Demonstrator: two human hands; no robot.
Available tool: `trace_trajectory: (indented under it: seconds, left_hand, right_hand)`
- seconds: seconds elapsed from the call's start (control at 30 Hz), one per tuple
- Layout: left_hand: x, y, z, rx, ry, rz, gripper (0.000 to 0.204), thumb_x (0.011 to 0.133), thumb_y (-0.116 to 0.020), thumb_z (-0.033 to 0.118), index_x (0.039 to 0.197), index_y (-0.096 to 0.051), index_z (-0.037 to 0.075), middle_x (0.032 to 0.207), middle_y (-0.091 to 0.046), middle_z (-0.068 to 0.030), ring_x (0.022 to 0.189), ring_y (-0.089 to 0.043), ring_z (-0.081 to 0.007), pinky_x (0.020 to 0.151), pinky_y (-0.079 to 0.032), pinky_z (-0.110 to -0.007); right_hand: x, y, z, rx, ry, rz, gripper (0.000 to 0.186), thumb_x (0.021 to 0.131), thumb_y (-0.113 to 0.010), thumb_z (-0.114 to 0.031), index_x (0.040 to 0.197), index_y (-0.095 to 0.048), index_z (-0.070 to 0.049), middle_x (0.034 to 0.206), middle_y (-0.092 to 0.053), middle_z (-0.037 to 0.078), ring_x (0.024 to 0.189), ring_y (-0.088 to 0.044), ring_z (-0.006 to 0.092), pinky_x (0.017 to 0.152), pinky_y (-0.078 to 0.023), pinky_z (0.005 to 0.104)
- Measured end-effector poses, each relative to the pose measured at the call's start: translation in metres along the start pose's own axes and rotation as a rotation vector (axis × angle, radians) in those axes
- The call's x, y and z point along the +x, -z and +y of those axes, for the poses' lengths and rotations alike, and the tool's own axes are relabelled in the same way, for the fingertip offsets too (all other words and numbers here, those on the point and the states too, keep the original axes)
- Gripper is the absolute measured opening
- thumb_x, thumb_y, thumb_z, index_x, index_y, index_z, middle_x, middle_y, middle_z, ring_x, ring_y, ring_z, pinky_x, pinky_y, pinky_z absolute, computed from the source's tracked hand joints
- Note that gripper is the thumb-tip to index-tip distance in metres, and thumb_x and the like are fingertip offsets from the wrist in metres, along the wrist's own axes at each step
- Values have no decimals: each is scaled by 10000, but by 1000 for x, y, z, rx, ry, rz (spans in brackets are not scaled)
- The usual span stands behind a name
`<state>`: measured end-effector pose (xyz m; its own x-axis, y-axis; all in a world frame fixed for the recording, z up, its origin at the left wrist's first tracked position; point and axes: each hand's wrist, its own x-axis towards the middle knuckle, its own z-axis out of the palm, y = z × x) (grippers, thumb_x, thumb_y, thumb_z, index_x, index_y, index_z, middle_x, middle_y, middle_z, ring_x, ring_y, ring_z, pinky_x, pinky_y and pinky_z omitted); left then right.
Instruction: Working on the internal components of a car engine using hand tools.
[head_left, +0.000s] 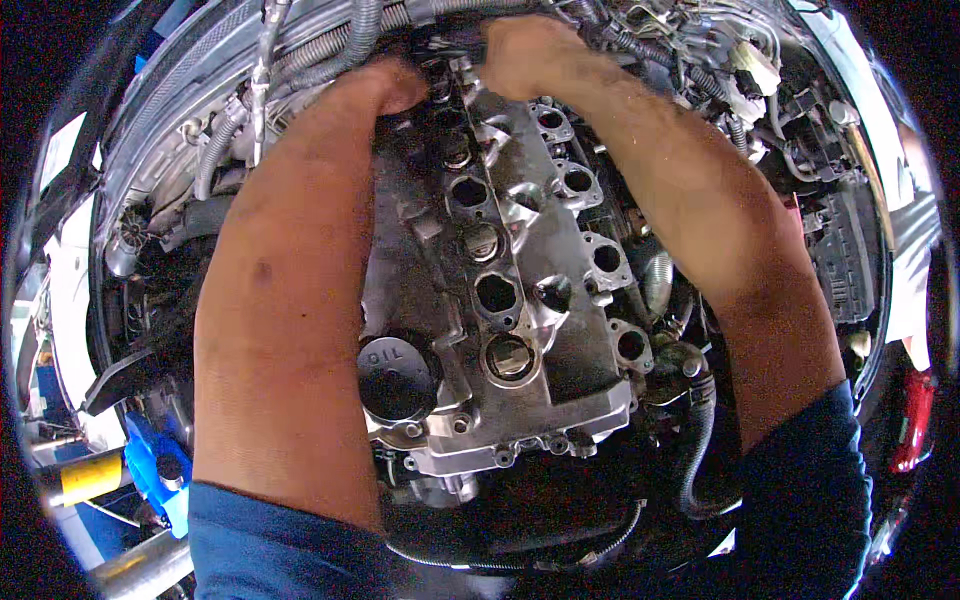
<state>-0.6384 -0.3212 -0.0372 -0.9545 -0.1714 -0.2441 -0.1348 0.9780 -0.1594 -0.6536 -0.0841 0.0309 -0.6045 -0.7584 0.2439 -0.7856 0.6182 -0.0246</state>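
Both my arms stretch over a metal valve cover (pixel 590 380) on an engine, reaching its far end. At the far left side of the cover, my left hand (pixel 393 88) is bent inward, its fingers hidden and slightly blurred. Across from it, my right hand (pixel 520 58) lies over the far right corner with knuckles up; its fingers are also out of sight. Whether either one grips anything cannot be seen. Between my arms runs a row of round and oval openings, including a dark oval hole (pixel 497 294). A round dark filler cap (pixel 396 380) sits at the near left.
Intake ports (pixel 606 258) line the cover's right side. A corrugated hose (pixel 698 450) curves down at the near right. More ribbed conduit (pixel 362 35) crosses the far edge. A blue plastic object (pixel 158 468) is at lower left, and a red cylindrical object (pixel 912 422) at far right.
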Motion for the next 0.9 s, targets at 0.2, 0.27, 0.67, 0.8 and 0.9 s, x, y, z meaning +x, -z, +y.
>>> trace_trajectory:
  seconds: [0.2,0.27,0.67,0.8,0.9]
  left_hand:
    - [-11,5,7,52,-47,-62,447,963,-449,350,1314,-634,145,1404,-574,-121,1293,-547,-324,1085,-435,-428]
    - [-10,4,8,75,-49,-55,441,963,-449,342,1309,-637,144,1399,-579,-117,1286,-552,-325,1081,-440,-428]
    - [2,7,6,367,-273,-175,411,956,-446,267,1263,-658,94,1357,-610,-129,1224,-599,-332,1050,-470,-428]
    - [4,6,1,388,-302,-191,416,951,-446,253,1248,-657,53,1344,-613,-158,1212,-607,-330,1044,-466,-428]
    - [-4,9,-6,215,-301,-133,421,960,-441,282,1255,-656,70,1341,-610,-172,1235,-589,-325,1060,-446,-426]
  right_hand:
    - [0,9,-26,324,121,-192,549,762,-620,-498,914,-748,14,1068,-696,257,985,-680,387,889,-536,450]
    - [2,7,-13,22,111,40,483,797,-658,-335,1127,-692,15,1171,-671,254,1068,-672,369,944,-530,454]
    - [19,-15,1,-78,58,-197,524,881,-533,-266,1323,-566,13,1254,-644,227,1185,-624,346,1013,-494,449]
    - [20,-18,8,13,103,-220,497,885,-519,-232,1332,-568,-18,1265,-635,226,1178,-617,363,1019,-490,444]
    - [39,-18,24,-85,73,-395,458,867,-582,-189,1291,-599,-17,1272,-633,211,1177,-619,345,999,-502,447]
